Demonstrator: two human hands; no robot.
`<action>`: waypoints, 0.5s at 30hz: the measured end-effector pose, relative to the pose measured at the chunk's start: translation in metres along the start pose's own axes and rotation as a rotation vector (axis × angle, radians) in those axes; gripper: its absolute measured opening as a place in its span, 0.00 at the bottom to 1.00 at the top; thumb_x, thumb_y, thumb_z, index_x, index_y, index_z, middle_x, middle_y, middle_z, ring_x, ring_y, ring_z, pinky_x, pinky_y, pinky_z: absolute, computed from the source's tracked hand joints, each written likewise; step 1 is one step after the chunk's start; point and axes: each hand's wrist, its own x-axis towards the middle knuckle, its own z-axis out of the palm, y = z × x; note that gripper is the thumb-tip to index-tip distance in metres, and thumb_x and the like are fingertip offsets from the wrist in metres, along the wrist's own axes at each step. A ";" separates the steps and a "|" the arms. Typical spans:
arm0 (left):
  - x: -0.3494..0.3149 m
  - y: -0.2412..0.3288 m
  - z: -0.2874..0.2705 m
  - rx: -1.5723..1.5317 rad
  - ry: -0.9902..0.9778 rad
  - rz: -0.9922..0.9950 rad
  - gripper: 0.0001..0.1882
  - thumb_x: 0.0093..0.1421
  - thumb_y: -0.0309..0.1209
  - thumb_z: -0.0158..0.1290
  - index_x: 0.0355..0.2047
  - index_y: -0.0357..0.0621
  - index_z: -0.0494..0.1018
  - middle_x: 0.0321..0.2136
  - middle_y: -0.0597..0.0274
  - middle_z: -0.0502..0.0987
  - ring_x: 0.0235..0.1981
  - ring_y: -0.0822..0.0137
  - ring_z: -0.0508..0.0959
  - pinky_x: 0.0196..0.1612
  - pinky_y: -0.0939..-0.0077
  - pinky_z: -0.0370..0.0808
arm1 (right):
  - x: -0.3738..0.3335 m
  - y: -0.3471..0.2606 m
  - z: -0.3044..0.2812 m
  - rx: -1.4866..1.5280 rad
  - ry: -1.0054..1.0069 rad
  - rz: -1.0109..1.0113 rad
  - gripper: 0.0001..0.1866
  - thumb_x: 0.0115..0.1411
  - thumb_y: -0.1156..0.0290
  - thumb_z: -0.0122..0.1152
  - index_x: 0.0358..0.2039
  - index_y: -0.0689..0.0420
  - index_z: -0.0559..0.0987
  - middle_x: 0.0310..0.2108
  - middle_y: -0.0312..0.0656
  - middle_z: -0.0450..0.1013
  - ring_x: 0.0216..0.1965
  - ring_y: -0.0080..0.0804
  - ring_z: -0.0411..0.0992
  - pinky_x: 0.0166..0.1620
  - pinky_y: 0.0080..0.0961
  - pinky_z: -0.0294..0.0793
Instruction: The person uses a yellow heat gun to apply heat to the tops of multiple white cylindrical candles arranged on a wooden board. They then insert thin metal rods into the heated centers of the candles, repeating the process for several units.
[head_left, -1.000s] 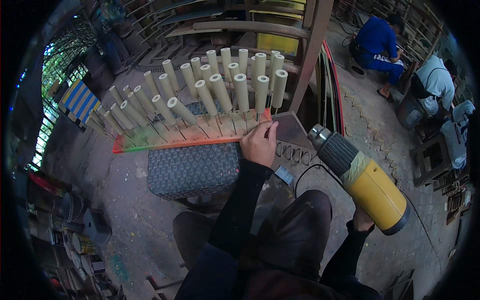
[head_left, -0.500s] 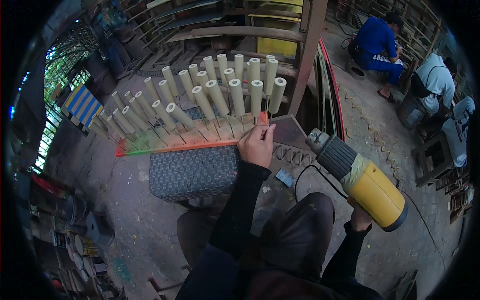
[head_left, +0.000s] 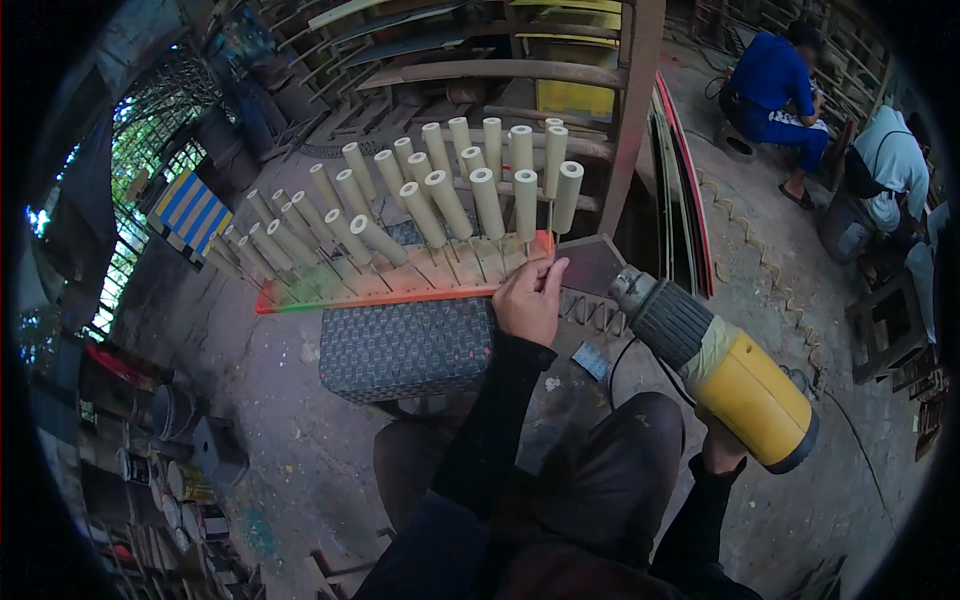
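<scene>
Across the lower left floor, saw paint cans (head_left: 188, 482) and a grey plastic stool (head_left: 220, 450), well apart from the tubes (head_left: 487, 205). Higher up, noticed a striped panel (head_left: 192, 212), blue and yellow, near the leftmost tubes. Toward the middle, found these pale, hollow tubes in rows on thin sticks (head_left: 480, 263), many of them leaning; raised so, it seemed, for leaving every side free. Below, saw a long board (head_left: 400, 296), coloured red, orange and green, with small holes for receiving the sticks. Found it resting on a woven stool (head_left: 410, 345), probably for bringing the tubes to a comfortable height for sitting.

By the right end of the board, saw the left hand (head_left: 530, 300) with thumb and finger pinched, apparently on the stick under the rightmost tube, perhaps for steadying without touching the tube itself. Could not tell the place of the stick's lower end, because of being covered. Farther right, saw a yellow hot-air gun (head_left: 755, 385) gripped from below by the right hand (head_left: 722, 445), apart from the left; aimed up and leftward, with its nozzle (head_left: 630, 285) kept off the fingers, maybe for safety. At the far right, noticed two co-workers (head_left: 770, 85), bent forward.
</scene>
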 end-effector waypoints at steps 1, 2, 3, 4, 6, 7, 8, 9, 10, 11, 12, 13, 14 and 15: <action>-0.001 0.001 -0.001 0.024 0.004 0.022 0.09 0.50 0.27 0.62 0.28 0.34 0.76 0.17 0.60 0.77 0.17 0.75 0.76 0.23 0.82 0.72 | 0.000 -0.002 0.000 0.048 -0.004 0.004 0.37 0.48 0.61 0.69 0.57 0.51 0.65 0.55 0.35 0.66 0.56 0.34 0.62 0.59 0.31 0.57; -0.002 0.003 -0.002 0.048 0.011 0.045 0.09 0.51 0.27 0.62 0.29 0.34 0.76 0.17 0.60 0.77 0.18 0.75 0.76 0.23 0.82 0.72 | 0.002 -0.002 -0.001 -0.027 0.039 -0.083 0.38 0.47 0.61 0.70 0.58 0.51 0.64 0.55 0.35 0.65 0.57 0.34 0.61 0.59 0.31 0.57; -0.002 0.005 -0.004 0.073 0.017 0.068 0.09 0.51 0.27 0.62 0.30 0.34 0.77 0.18 0.59 0.77 0.18 0.74 0.76 0.23 0.82 0.72 | 0.001 -0.003 0.001 -0.102 0.070 -0.140 0.38 0.49 0.59 0.68 0.59 0.50 0.63 0.57 0.36 0.63 0.58 0.35 0.60 0.59 0.32 0.57; -0.003 0.007 -0.005 0.050 0.011 0.052 0.10 0.51 0.26 0.62 0.32 0.34 0.77 0.21 0.57 0.78 0.20 0.72 0.78 0.25 0.82 0.73 | 0.002 -0.003 0.004 -0.178 0.107 -0.196 0.38 0.50 0.58 0.66 0.59 0.50 0.62 0.58 0.36 0.61 0.59 0.35 0.59 0.60 0.32 0.56; -0.006 0.006 -0.004 0.021 0.011 0.024 0.10 0.50 0.26 0.62 0.33 0.35 0.77 0.22 0.56 0.79 0.22 0.71 0.79 0.27 0.81 0.74 | -0.002 0.002 0.011 -0.347 0.152 -0.244 0.35 0.55 0.54 0.57 0.61 0.49 0.58 0.61 0.37 0.56 0.61 0.36 0.55 0.61 0.35 0.53; -0.007 0.006 -0.004 0.006 0.010 0.010 0.10 0.50 0.26 0.62 0.33 0.35 0.76 0.23 0.55 0.79 0.22 0.71 0.79 0.27 0.81 0.75 | -0.004 0.003 0.014 -0.431 0.175 -0.267 0.34 0.58 0.52 0.53 0.62 0.49 0.56 0.62 0.38 0.54 0.62 0.37 0.53 0.62 0.36 0.52; -0.008 0.008 -0.006 0.004 0.005 0.003 0.11 0.50 0.26 0.62 0.33 0.35 0.76 0.24 0.55 0.79 0.22 0.71 0.80 0.28 0.81 0.75 | -0.005 0.003 0.018 -0.513 0.200 -0.291 0.34 0.61 0.51 0.48 0.63 0.48 0.54 0.63 0.38 0.51 0.63 0.37 0.51 0.63 0.37 0.51; -0.008 0.010 -0.007 0.002 -0.001 -0.005 0.11 0.50 0.26 0.62 0.34 0.35 0.76 0.24 0.55 0.79 0.23 0.71 0.80 0.29 0.80 0.76 | -0.005 0.002 0.020 -0.539 0.211 -0.306 0.34 0.61 0.50 0.47 0.64 0.48 0.53 0.64 0.38 0.50 0.64 0.37 0.50 0.63 0.37 0.50; -0.008 0.012 -0.008 0.001 -0.006 -0.013 0.11 0.50 0.26 0.62 0.34 0.35 0.76 0.25 0.54 0.80 0.23 0.71 0.80 0.29 0.80 0.76 | -0.005 0.001 0.021 -0.567 0.223 -0.321 0.34 0.62 0.49 0.46 0.64 0.48 0.53 0.65 0.38 0.49 0.64 0.37 0.49 0.64 0.37 0.49; -0.008 0.014 -0.010 -0.006 -0.005 -0.011 0.11 0.50 0.25 0.61 0.34 0.35 0.76 0.26 0.54 0.80 0.24 0.70 0.80 0.29 0.80 0.76 | -0.004 -0.001 0.020 -0.535 0.222 -0.330 0.35 0.61 0.50 0.49 0.64 0.48 0.53 0.65 0.37 0.50 0.65 0.36 0.49 0.64 0.36 0.48; -0.007 0.015 -0.011 -0.013 -0.004 -0.010 0.11 0.51 0.25 0.61 0.35 0.35 0.76 0.26 0.54 0.80 0.24 0.70 0.80 0.29 0.80 0.76 | -0.001 -0.004 0.018 -0.504 0.221 -0.339 0.35 0.60 0.50 0.51 0.64 0.48 0.53 0.64 0.37 0.51 0.65 0.35 0.49 0.64 0.35 0.47; -0.006 0.016 -0.013 -0.019 -0.003 -0.009 0.12 0.51 0.25 0.61 0.36 0.35 0.76 0.27 0.53 0.80 0.24 0.70 0.80 0.29 0.80 0.76 | 0.001 -0.007 0.015 -0.472 0.220 -0.349 0.36 0.59 0.51 0.53 0.64 0.48 0.54 0.64 0.36 0.51 0.65 0.34 0.49 0.64 0.34 0.46; -0.007 0.010 -0.014 -0.058 -0.006 -0.007 0.13 0.50 0.25 0.61 0.37 0.36 0.75 0.28 0.53 0.80 0.25 0.70 0.80 0.29 0.79 0.76 | 0.003 -0.011 0.014 -0.439 0.219 -0.359 0.37 0.58 0.51 0.55 0.64 0.49 0.54 0.64 0.35 0.52 0.65 0.32 0.49 0.64 0.33 0.45; -0.008 0.009 -0.019 -0.039 -0.015 -0.017 0.13 0.50 0.25 0.61 0.37 0.36 0.75 0.28 0.53 0.80 0.25 0.70 0.80 0.30 0.79 0.76 | 0.005 -0.016 0.015 -0.405 0.232 -0.360 0.36 0.58 0.52 0.56 0.63 0.49 0.55 0.63 0.36 0.53 0.64 0.32 0.50 0.64 0.33 0.47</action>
